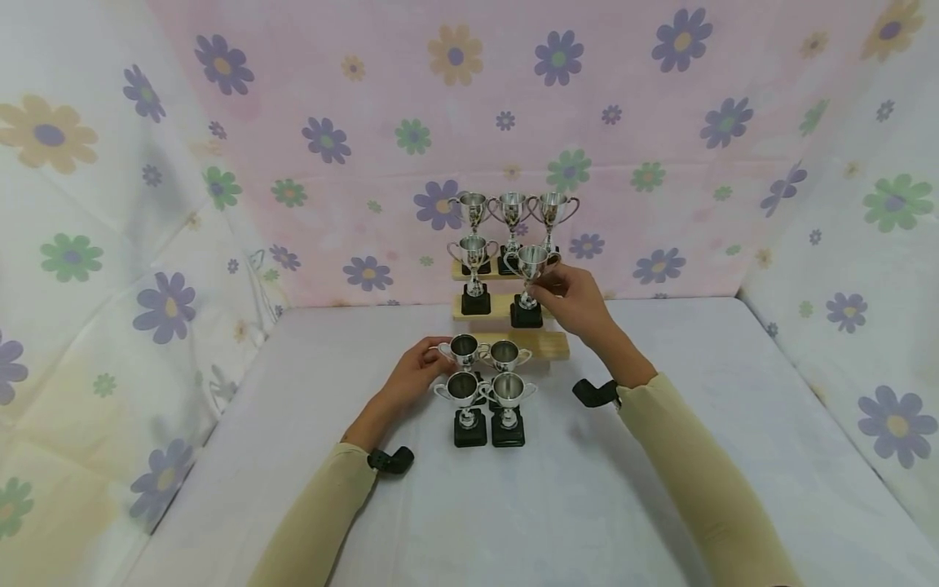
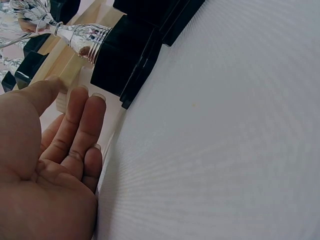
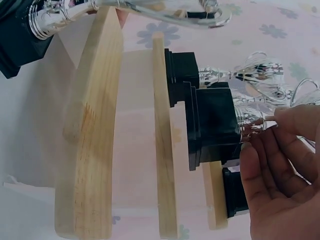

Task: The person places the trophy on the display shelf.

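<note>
My right hand [image 1: 575, 302] pinches the silver stem of a small two-handled trophy cup [image 1: 531, 261] with a black base [image 3: 215, 125]. The cup is upright at the middle step of a wooden stepped stand [image 1: 550, 346]; whether its base touches the step I cannot tell. To its left, another trophy [image 1: 476, 299] stands on that step. My left hand [image 1: 418, 371] is beside the rear left trophy [image 1: 464, 349] of a group on the table. In the left wrist view its fingers [image 2: 90, 125] are loosely extended near that trophy's black base [image 2: 125, 60], gripping nothing.
Three trophies stand on the top step, including a right-hand one [image 1: 553, 208]. On the white-covered table [image 1: 587, 497], two front trophies [image 1: 470, 428] stand side by side before the stand. Flowered cloth [image 1: 396, 163] hangs behind and at both sides.
</note>
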`<state>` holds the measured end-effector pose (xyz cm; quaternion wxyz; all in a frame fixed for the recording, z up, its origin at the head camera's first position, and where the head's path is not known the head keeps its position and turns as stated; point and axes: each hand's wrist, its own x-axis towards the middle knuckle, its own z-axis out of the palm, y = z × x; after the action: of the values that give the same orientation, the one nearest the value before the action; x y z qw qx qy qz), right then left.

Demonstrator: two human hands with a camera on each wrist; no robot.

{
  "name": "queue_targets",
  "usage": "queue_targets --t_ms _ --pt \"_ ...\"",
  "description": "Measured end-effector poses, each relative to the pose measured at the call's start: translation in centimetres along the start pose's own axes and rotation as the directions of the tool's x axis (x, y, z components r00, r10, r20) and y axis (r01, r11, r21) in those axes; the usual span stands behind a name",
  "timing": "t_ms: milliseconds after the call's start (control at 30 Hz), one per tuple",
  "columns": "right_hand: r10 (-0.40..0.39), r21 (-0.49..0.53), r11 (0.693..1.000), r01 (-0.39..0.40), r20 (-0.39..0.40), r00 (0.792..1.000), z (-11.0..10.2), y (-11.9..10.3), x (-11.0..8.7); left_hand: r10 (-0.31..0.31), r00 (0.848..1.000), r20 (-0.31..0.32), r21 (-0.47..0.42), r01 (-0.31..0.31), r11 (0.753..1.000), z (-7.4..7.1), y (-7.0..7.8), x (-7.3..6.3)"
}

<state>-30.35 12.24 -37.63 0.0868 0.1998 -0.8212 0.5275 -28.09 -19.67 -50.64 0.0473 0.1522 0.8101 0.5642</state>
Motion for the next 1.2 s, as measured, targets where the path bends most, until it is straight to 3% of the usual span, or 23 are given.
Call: queue_targets --t_ms 333,667,1200 --pt "0.037 0.014 0.999 -0.037 -0.005 0.999 0.8 0.2 1.1 -0.014 1.0 0.001 -0.016 0.014 1.0 0.0 -0.1 0.0" --pt "0.051 -0.041 0.998 -0.051 -0.01 0.999 1.4 0.9 1.9 -0.019 1.0 0.007 -0.029 0.019 0.999 0.1 -0.1 0.0" --pt "-0.001 -0.107 0.994 -0.01 -0.102 0.995 2.2 0.7 2.2 -0.013 1.0 -0.002 -0.019 0.013 1.0 0.0 0.1 0.0"
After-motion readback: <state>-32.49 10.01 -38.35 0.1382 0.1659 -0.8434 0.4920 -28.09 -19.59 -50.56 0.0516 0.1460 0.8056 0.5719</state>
